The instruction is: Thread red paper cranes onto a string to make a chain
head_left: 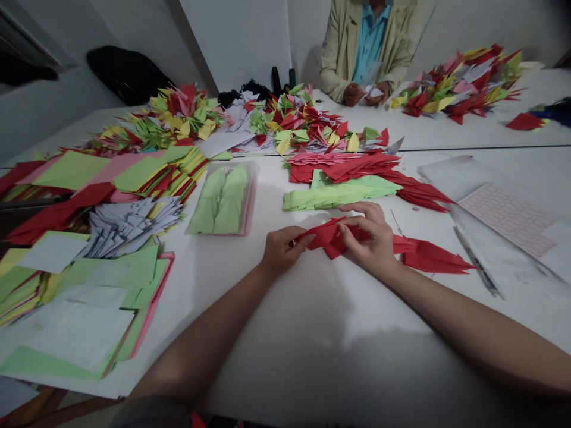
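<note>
Between my two hands, just above the white table, is a red folded paper piece (331, 241). My left hand (285, 246) pinches its left end between thumb and fingers. At the other end, the thumb and fingertips of my right hand (368, 238) are closed on the same paper. A pile of red folded papers (435, 257) lies partly behind my right wrist. Beyond my hands rests a stack of light green folded papers (341, 193), with more red folded papers (366, 166) behind it.
A clear packet of green folded papers (222, 199) lies left of centre. Stacked coloured sheets (107, 273) cover the left side. Heaps of folded paper (307, 122) line the back. A pen (478, 261) and a sticker sheet (506, 217) are at right. Across the table a person (370, 53) handles white paper.
</note>
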A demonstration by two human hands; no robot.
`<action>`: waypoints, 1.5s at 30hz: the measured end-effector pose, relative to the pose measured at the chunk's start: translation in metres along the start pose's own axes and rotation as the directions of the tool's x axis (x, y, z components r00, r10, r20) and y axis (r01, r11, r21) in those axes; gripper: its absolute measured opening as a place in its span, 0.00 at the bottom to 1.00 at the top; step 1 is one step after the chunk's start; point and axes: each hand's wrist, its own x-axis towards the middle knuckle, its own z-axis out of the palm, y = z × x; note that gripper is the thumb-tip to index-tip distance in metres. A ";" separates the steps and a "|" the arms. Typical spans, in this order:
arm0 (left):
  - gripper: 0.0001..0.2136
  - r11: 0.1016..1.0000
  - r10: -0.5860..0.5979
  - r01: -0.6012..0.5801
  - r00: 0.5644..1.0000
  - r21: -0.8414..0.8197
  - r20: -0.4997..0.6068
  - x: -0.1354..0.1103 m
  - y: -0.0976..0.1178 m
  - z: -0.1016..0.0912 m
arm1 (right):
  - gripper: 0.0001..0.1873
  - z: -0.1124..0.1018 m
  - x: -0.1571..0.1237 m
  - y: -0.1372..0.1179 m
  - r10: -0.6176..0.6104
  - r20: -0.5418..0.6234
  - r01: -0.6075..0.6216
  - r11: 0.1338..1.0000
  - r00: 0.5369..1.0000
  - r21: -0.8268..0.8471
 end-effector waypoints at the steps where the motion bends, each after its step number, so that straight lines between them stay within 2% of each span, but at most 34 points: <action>1: 0.12 0.999 -0.023 0.023 1.000 -0.025 0.015 0.000 0.000 -0.001 | 0.05 0.000 0.001 0.000 0.015 -0.001 -0.015 1.000 1.000 0.009; 5: 0.15 0.986 -0.109 0.113 0.993 -0.126 0.043 0.002 -0.001 -0.002 | 0.05 -0.001 0.004 0.003 0.087 0.014 -0.088 0.993 0.996 0.084; 9: 0.16 0.965 -0.156 0.163 0.987 -0.206 0.049 0.002 -0.003 -0.002 | 0.06 -0.001 0.003 0.006 0.221 0.086 -0.235 0.945 0.971 0.227; 13: 0.16 0.978 -0.138 0.139 0.990 -0.153 0.017 0.001 -0.003 0.000 | 0.08 -0.001 0.002 0.008 0.297 0.184 -0.341 0.893 0.937 0.295; 17: 0.13 0.999 -0.037 0.036 0.999 -0.018 -0.036 0.001 -0.001 0.004 | 0.04 0.002 0.000 0.007 0.261 0.183 -0.303 0.918 0.948 0.257; 23: 0.11 0.996 0.077 -0.077 0.997 0.056 -0.005 -0.001 0.000 0.007 | 0.03 0.006 -0.003 0.004 0.228 0.190 -0.274 0.924 0.955 0.268; 27: 0.11 0.999 0.053 -0.053 0.999 -0.012 0.008 0.000 0.002 0.006 | 0.02 0.004 0.000 0.007 0.229 0.213 -0.288 0.908 0.950 0.305; 31: 0.11 0.996 -0.021 0.019 1.000 -0.093 -0.019 0.000 0.002 0.004 | 0.03 -0.002 0.008 0.012 0.252 0.179 -0.298 0.902 0.951 0.313; 37: 0.14 0.989 -0.101 0.096 0.994 -0.112 -0.035 0.001 -0.001 0.002 | 0.05 -0.006 0.012 0.016 0.284 0.150 -0.319 0.891 0.947 0.322; 41: 0.13 0.999 -0.032 0.031 0.993 -0.013 -0.116 0.001 -0.001 0.004 | 0.05 -0.006 0.011 0.014 0.220 0.122 -0.245 0.933 0.968 0.264; 45: 0.08 0.989 0.093 -0.075 0.985 0.124 -0.143 0.000 -0.003 0.007 | 0.02 -0.007 0.011 0.011 0.078 0.089 -0.088 0.990 0.993 0.114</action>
